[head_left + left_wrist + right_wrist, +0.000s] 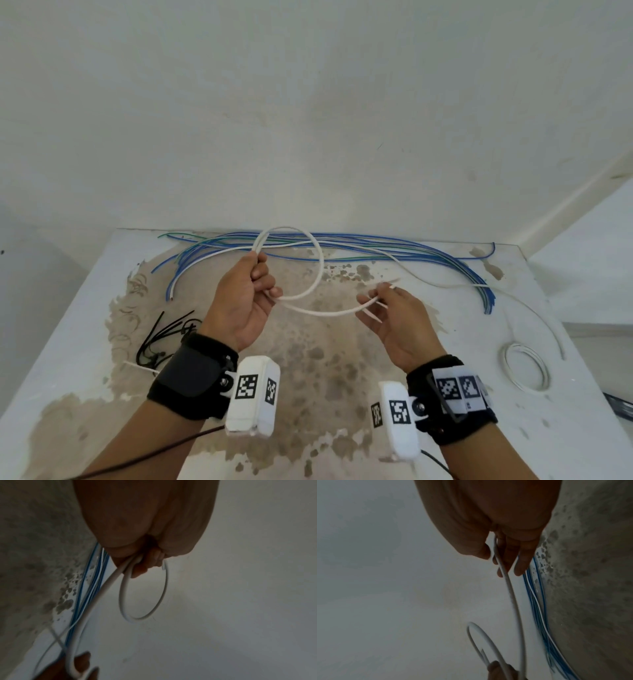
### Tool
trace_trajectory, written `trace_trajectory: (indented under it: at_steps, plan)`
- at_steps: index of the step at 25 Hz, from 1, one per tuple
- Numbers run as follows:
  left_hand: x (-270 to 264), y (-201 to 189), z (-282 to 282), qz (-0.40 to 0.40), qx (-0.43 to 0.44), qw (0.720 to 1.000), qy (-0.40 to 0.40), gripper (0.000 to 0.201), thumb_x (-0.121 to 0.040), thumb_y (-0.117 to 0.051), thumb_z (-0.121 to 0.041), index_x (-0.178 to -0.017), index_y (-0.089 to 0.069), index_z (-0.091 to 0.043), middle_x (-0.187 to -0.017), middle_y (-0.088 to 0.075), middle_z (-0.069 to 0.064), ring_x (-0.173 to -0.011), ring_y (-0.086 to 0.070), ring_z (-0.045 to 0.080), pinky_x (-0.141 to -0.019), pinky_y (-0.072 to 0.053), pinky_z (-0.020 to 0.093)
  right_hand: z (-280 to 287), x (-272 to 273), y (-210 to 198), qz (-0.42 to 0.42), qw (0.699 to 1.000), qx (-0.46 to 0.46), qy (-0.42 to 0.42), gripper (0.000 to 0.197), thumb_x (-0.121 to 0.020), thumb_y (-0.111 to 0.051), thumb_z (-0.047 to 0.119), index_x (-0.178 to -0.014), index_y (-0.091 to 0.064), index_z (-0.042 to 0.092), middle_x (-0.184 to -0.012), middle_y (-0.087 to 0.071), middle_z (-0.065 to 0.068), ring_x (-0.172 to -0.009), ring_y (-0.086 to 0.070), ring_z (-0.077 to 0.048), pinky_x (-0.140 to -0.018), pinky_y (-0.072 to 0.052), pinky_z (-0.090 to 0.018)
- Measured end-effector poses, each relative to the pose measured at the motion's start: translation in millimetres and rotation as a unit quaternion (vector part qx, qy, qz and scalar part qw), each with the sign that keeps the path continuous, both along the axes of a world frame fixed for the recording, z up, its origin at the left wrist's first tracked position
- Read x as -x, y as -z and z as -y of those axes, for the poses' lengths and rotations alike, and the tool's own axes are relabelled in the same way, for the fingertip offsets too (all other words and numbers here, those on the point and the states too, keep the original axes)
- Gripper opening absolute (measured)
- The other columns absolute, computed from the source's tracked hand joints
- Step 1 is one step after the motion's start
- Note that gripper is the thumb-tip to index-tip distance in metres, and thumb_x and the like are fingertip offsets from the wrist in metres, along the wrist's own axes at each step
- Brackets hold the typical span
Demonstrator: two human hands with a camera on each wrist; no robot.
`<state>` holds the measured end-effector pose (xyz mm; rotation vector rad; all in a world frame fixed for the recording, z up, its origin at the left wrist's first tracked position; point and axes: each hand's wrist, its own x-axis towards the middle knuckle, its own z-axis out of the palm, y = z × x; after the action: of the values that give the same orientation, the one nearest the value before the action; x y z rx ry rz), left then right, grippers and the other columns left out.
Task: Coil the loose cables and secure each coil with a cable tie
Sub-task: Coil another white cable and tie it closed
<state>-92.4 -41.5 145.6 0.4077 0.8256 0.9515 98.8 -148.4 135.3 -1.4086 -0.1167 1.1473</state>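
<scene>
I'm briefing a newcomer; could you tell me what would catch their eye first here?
Mid-table, the left hand grips a loop of white cable while the right hand pinches its run. Behind lies a sprawl of blue wires; black cable ties sit left.

White plastered wall [308, 102] behind; white table [565, 342] with worn brown stains; soft even light

The white cable [317, 270] looks like smooth, matt plastic; the table [85, 359] is rough, with stained, flaking paint.
</scene>
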Motion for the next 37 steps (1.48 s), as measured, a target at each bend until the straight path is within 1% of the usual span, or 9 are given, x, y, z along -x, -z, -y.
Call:
trace_trajectory:
  at_steps: [3, 6, 12, 16, 23, 29, 32, 34, 37]
  plan:
    - [0.5, 4.2, 1.7, -0.111, -0.017, 0.990, 0.089, 0.023, -0.105, -0.039, -0.020, -0.086, -0.051, -0.016, -0.054, -0.030, -0.009, -0.041, -0.026, 0.004, -0.041, -0.034, 0.019, -2.0, -6.4, 0.5, 0.041, 0.999, -0.017, -0.010, 0.018, -0.105, -0.054, 0.027, -0.097, -0.060, 0.013, -0.072, -0.057, 0.000, -0.061, -0.060, -0.014, -0.061, -0.054, -0.032]
    - [-3.5, 9.9, 8.1, -0.220, -0.039, 0.958, 0.181, 0.024, -0.105, -0.037, -0.020, -0.085, -0.050, -0.017, -0.057, -0.027, -0.009, -0.043, -0.022, 0.006, -0.040, -0.029, 0.019, -4.1, -1.3, -3.1, 0.147, 0.984, -0.025, -0.099, 0.022, -0.106, -0.053, 0.027, -0.123, -0.065, 0.022, -0.068, -0.050, 0.004, -0.055, -0.053, -0.012, -0.060, -0.050, -0.031]
    - [-6.4, 7.4, 16.6, -0.346, -0.128, 0.883, 0.291, 0.028, -0.104, -0.038, -0.022, -0.081, -0.052, -0.017, -0.057, -0.031, -0.010, -0.048, -0.022, 0.008, -0.045, -0.020, 0.021, -10.7, 2.1, -10.6, 0.208, 0.950, -0.029, -0.230, 0.034, -0.108, -0.047, 0.021, -0.139, -0.058, 0.020, -0.119, -0.068, 0.007, -0.095, -0.071, -0.016, -0.075, -0.058, -0.030]
    - [-10.0, 3.4, 19.2, -0.397, -0.180, 0.837, 0.332, 0.030, -0.104, -0.040, -0.026, -0.079, -0.054, -0.017, -0.061, -0.035, -0.008, -0.050, -0.025, 0.010, -0.048, -0.022, 0.024, -9.1, 3.9, -12.9, 0.188, 0.922, -0.040, -0.335, 0.033, -0.109, -0.044, 0.018, -0.139, -0.057, 0.018, -0.130, -0.067, 0.001, -0.102, -0.074, -0.021, -0.080, -0.061, -0.036]
    - [-24.8, -2.4, 26.8, -0.414, -0.149, 0.855, 0.274, 0.065, -0.094, -0.036, -0.072, -0.063, -0.055, -0.019, -0.047, -0.039, -0.014, -0.045, -0.034, 0.008, -0.051, -0.030, 0.026, -0.7, 4.1, -19.0, 0.275, 0.841, -0.054, -0.462, 0.031, -0.109, -0.042, 0.023, -0.134, -0.058, 0.032, -0.121, -0.065, -0.003, -0.093, -0.075, -0.023, -0.077, -0.058, -0.029]
    - [-34.3, 2.4, 36.1, -0.433, -0.159, 0.855, 0.239, 0.044, -0.098, -0.045, -0.041, -0.061, -0.054, -0.018, -0.041, -0.042, -0.015, -0.051, -0.038, 0.013, -0.056, -0.032, 0.031, 3.3, 3.2, -12.7, 0.359, 0.811, -0.039, -0.460, 0.022, -0.110, -0.041, 0.027, -0.121, -0.060, 0.027, -0.109, -0.067, 0.004, -0.086, -0.074, -0.014, -0.073, -0.059, -0.030]
    - [-35.1, 2.7, 37.2, -0.440, -0.192, 0.845, 0.238, 0.045, -0.099, -0.043, -0.038, -0.059, -0.055, -0.019, -0.040, -0.043, -0.015, -0.051, -0.039, 0.011, -0.056, -0.033, 0.031, 5.6, 11.6, -4.4, 0.456, 0.778, -0.044, -0.430, 0.025, -0.109, -0.039, 0.038, -0.104, -0.058, 0.022, -0.089, -0.069, 0.004, -0.074, -0.070, -0.010, -0.067, -0.056, -0.033]
    - [-35.8, 2.8, 37.9, -0.436, -0.197, 0.844, 0.241, 0.048, -0.101, -0.042, -0.038, -0.059, -0.056, -0.020, -0.040, -0.043, -0.015, -0.052, -0.039, 0.011, -0.057, -0.033, 0.030, 4.2, 14.5, -0.2, 0.517, 0.749, -0.039, -0.412, 0.032, -0.109, -0.036, 0.041, -0.094, -0.056, 0.020, -0.073, -0.066, 0.004, -0.064, -0.067, -0.008, -0.061, -0.050, -0.026]
    - [-32.7, 4.8, 34.9, -0.440, -0.193, 0.837, 0.261, 0.047, -0.103, -0.039, -0.045, -0.068, -0.058, -0.020, -0.059, -0.053, -0.010, -0.060, -0.048, 0.013, -0.066, -0.044, 0.036, 1.2, 10.9, 0.8, 0.523, 0.744, -0.020, -0.416, 0.036, -0.108, -0.034, 0.044, -0.088, -0.053, 0.021, -0.064, -0.064, 0.002, -0.057, -0.065, -0.009, -0.056, -0.046, -0.022]
